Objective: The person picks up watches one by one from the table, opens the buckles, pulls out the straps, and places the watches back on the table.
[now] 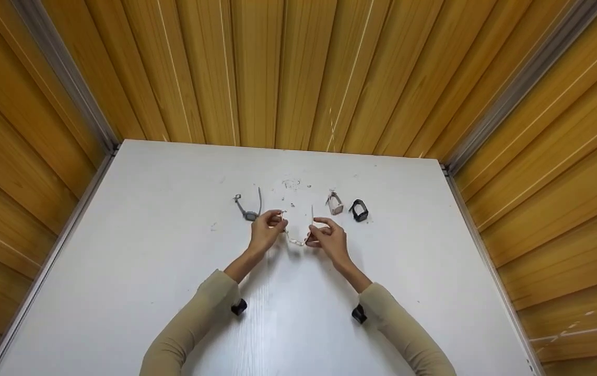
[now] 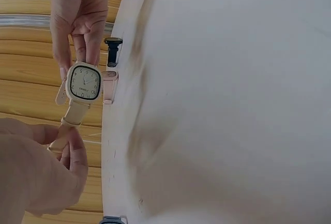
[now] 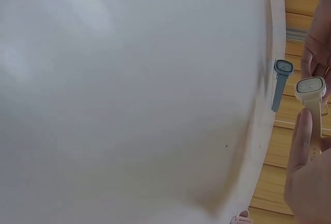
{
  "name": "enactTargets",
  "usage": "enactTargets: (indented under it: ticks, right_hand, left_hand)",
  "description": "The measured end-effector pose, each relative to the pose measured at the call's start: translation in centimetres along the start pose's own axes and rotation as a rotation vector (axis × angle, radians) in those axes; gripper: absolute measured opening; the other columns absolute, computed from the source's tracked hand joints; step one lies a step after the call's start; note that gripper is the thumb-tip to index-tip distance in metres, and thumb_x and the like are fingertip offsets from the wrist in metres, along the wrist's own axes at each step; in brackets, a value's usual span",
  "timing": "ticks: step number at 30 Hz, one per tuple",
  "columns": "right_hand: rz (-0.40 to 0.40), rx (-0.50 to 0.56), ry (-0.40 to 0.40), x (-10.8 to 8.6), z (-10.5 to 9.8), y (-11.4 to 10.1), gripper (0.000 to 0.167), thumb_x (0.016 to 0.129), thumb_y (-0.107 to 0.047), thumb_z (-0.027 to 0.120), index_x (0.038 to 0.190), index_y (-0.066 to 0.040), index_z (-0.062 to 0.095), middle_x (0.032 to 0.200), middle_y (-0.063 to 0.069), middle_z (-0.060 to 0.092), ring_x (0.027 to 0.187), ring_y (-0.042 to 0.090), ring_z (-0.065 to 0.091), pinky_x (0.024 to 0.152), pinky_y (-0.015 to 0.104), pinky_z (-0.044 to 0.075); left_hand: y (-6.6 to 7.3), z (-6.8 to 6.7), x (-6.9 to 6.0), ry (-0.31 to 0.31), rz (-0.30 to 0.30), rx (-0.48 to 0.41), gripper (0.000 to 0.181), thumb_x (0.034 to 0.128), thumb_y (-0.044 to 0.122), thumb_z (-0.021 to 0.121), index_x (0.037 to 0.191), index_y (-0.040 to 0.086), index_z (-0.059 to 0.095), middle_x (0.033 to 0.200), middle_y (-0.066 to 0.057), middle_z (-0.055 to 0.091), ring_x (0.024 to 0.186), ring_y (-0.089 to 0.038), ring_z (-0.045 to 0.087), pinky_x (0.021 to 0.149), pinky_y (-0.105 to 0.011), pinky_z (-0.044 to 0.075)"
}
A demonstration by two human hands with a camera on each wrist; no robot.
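A cream wristwatch [image 1: 295,242] hangs above the white table, held by its two strap ends. My left hand [image 1: 267,231] pinches the buckle half of the strap between thumb and fingers. On the other side, my right hand [image 1: 331,241] grips the half with the holes, whose tip sticks up past the fingers. The watch's square dial [image 2: 84,83] shows in the left wrist view, and the strap [image 3: 313,120] runs down to the right fingers in the right wrist view. A grey-blue watch [image 1: 250,215] lies unfastened just beyond my left hand.
Beyond my right hand, a pink watch [image 1: 335,204] and a black watch [image 1: 360,211] stand with their straps looped. Small dark marks [image 1: 292,184] dot the white table [image 1: 173,177] near its far edge. Wood-patterned panels [image 1: 298,73] rise behind and on both sides.
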State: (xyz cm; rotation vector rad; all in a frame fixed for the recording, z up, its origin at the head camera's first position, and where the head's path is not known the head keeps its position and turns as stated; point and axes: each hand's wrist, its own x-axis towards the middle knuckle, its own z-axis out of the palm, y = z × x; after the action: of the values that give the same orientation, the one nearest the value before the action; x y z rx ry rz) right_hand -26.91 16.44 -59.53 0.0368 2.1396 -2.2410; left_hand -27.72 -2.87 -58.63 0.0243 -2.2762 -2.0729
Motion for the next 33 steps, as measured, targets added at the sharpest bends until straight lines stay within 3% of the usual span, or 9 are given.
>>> enactTargets:
  ticks: [5, 11, 17, 23, 29, 33]
  right_hand:
    - [0.008, 0.011, 0.015, 1.2, 0.2, -0.4, 0.036, 0.096, 0.000, 0.067, 0.126, 0.017, 0.055, 0.079, 0.017, 0.075, 0.066, 0.015, 0.073, 0.065, 0.030, 0.064]
    - [-0.020, -0.060, 0.023, 2.8, 0.8, -1.0, 0.033, 0.095, 0.001, 0.066, 0.123, 0.016, 0.060, 0.083, 0.026, 0.075, 0.063, 0.013, 0.074, 0.064, 0.030, 0.064]
    - [-0.033, -0.193, 0.040, 4.5, 1.5, -1.6, 0.028, 0.095, 0.001, 0.065, 0.120, 0.014, 0.066, 0.088, 0.034, 0.072, 0.057, 0.009, 0.071, 0.060, 0.026, 0.063]
    - [-0.052, -0.253, 0.044, 6.7, 2.1, -2.0, 0.027, 0.095, 0.003, 0.062, 0.119, 0.016, 0.065, 0.091, 0.039, 0.069, 0.054, 0.006, 0.067, 0.056, 0.021, 0.061]
    - [-0.105, -0.457, 0.085, 7.7, 2.3, -1.3, 0.023, 0.092, -0.001, 0.066, 0.112, 0.009, 0.073, 0.080, 0.026, 0.075, 0.063, 0.031, 0.076, 0.054, 0.024, 0.060]
    - [-0.167, -0.619, 0.131, 8.1, 2.6, -0.6, 0.020, 0.090, -0.004, 0.068, 0.106, 0.002, 0.078, 0.076, 0.018, 0.077, 0.065, 0.032, 0.075, 0.056, 0.020, 0.056]
  left_hand:
    - [0.4, 0.0, 0.9, 0.064, 0.034, 0.043, 0.038, 0.0897, 0.002, 0.074, 0.124, -0.008, 0.061, 0.096, -0.023, 0.075, 0.083, -0.025, 0.075, 0.069, -0.021, 0.058]
    - [0.7, 0.0, 2.5, 0.081, 0.070, 0.066, 0.031, 0.0878, -0.001, 0.073, 0.115, -0.011, 0.064, 0.093, -0.025, 0.076, 0.083, -0.029, 0.076, 0.070, -0.023, 0.060]
    - [1.2, 0.0, 4.6, 0.094, 0.077, 0.143, 0.026, 0.0869, -0.001, 0.074, 0.112, -0.008, 0.068, 0.094, -0.024, 0.077, 0.088, -0.033, 0.077, 0.073, -0.028, 0.063]
    - [1.6, 0.0, 7.0, 0.092, 0.046, 0.220, 0.026, 0.0877, -0.001, 0.072, 0.112, -0.008, 0.069, 0.098, -0.025, 0.076, 0.091, -0.035, 0.076, 0.075, -0.032, 0.063]
    - [0.9, 0.3, 8.2, 0.102, 0.054, 0.343, 0.026, 0.0875, -0.001, 0.071, 0.113, -0.008, 0.073, 0.095, -0.023, 0.078, 0.090, -0.034, 0.077, 0.080, -0.040, 0.063]
    - [0.0, 0.5, 8.5, 0.128, 0.067, 0.387, 0.027, 0.0859, -0.003, 0.069, 0.112, -0.007, 0.075, 0.093, -0.022, 0.078, 0.089, -0.034, 0.076, 0.084, -0.045, 0.062]
